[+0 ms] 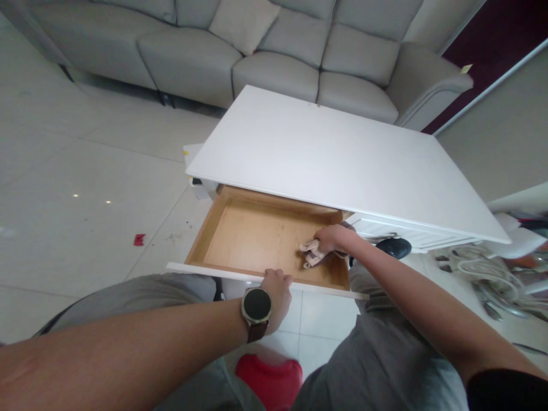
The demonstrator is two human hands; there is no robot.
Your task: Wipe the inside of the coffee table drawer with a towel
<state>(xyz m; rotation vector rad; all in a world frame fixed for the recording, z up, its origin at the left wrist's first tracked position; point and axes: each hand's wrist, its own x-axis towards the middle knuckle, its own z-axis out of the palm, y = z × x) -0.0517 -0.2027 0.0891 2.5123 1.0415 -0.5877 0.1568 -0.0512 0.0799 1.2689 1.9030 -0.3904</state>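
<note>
A wooden drawer (252, 225) with a white front stands pulled out from under a white coffee table (325, 148). My left hand (277, 294), below a wristwatch, is closed over the top edge of the drawer's front. Inside the drawer's right end, my right hand (331, 238) grips a crumpled beige and brown cloth (312, 251). Part of the cloth shows behind the hand near the drawer's right wall. The fingertips of my right hand are partly hidden by the cloth.
A grey sofa (274, 68) with a beige cushion (244, 23) runs behind the table. Coiled hoses or cords (475, 265) lie on the floor at right. A red scrap (139, 240) is on the tiles at left. Something red (269, 379) sits between my legs.
</note>
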